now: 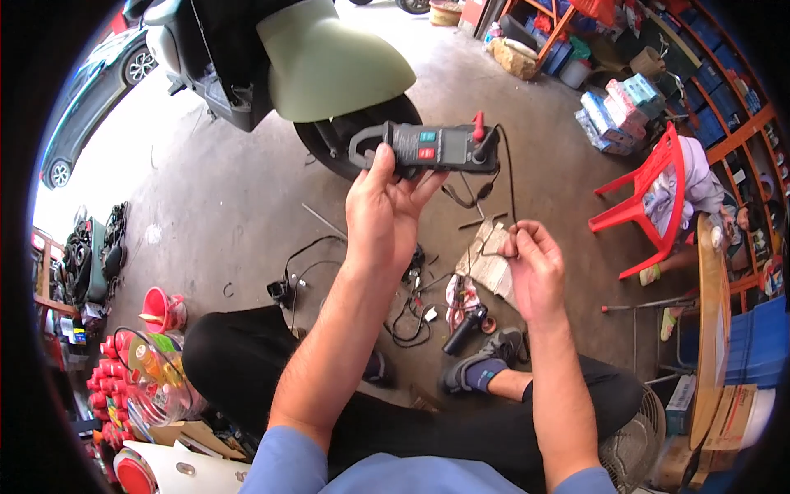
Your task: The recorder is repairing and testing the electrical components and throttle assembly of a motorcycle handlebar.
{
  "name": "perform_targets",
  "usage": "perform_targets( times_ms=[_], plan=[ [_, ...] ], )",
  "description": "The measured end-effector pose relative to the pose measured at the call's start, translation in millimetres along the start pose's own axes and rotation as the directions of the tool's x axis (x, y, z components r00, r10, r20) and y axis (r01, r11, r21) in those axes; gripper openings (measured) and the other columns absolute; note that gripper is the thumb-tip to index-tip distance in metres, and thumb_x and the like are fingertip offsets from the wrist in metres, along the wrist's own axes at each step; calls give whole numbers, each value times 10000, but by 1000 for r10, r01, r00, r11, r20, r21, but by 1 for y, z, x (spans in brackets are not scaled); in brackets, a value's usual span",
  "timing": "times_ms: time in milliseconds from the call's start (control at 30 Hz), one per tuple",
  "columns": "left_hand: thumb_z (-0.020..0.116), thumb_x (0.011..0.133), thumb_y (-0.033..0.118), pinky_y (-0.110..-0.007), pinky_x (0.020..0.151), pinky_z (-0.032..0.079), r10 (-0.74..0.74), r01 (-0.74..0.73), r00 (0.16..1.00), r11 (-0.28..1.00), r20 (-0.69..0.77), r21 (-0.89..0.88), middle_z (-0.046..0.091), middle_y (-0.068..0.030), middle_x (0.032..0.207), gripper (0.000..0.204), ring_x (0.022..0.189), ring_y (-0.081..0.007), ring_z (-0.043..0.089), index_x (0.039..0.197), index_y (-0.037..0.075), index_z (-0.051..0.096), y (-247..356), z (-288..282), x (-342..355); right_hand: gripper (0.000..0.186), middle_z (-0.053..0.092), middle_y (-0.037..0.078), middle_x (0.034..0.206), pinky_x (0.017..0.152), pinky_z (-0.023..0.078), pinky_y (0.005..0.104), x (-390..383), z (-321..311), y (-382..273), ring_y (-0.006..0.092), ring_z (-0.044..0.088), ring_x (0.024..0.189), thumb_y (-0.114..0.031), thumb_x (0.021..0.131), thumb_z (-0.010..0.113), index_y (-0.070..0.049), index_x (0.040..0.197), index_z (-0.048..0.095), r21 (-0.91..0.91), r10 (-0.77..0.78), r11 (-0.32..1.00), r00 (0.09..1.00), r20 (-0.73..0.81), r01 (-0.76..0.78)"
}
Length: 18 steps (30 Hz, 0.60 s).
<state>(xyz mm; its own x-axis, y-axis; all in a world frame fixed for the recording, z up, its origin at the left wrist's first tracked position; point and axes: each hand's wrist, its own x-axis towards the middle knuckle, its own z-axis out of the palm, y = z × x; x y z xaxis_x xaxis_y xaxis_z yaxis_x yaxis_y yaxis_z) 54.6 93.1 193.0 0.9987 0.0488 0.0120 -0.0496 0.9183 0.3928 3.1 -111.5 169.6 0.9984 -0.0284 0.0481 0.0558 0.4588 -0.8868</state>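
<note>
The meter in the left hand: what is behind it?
Part of a wheel shows behind the meter, and floor beyond its right end. The meter covers what is directly behind it, including part of the left hand.

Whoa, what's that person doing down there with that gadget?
Someone is sitting in a cluttered workshop. The left hand is holding up a dark clamp meter, and the right hand is pinching a thin black lead that runs from it. Just beyond is a scooter with a pale green front fender. More cables lie on the floor between the person's feet.
</note>
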Motion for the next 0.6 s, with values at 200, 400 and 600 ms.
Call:
perform_targets(
  times_ms=[200,400,600],
  plan=[
    [490,993,233,-450,871,565,-70,66,996,995,58,74,621,-107,1046,251,982,-232,645,1084,-1,489,-5,10,-8,393,541,78,1188,955,373,272,13,26,-1,139,502,1118,34,818,597,1,1190,479,-294,-151,942,987,58,162],
    [440,1008,261,-390,904,553,-128,125,991,986,26,107,631,-147,1076,313,987,-268,647,1125,-21,512,-24,21,-27,270,607,55,1054,768,449,244,22,52,11,122,578,941,-72,938,552,-28,1201,511,-266,-216,937,974,74,228],
    [446,1010,201,-438,923,537,-51,51,999,998,1,-20,598,-152,1116,267,989,-278,645,1163,-17,453,-38,20,-31,221,630,101,853,662,472,332,2,58,28,189,608,774,-205,985,490,-9,1043,574,-575,77,817,997,26,-48]
  ],
)
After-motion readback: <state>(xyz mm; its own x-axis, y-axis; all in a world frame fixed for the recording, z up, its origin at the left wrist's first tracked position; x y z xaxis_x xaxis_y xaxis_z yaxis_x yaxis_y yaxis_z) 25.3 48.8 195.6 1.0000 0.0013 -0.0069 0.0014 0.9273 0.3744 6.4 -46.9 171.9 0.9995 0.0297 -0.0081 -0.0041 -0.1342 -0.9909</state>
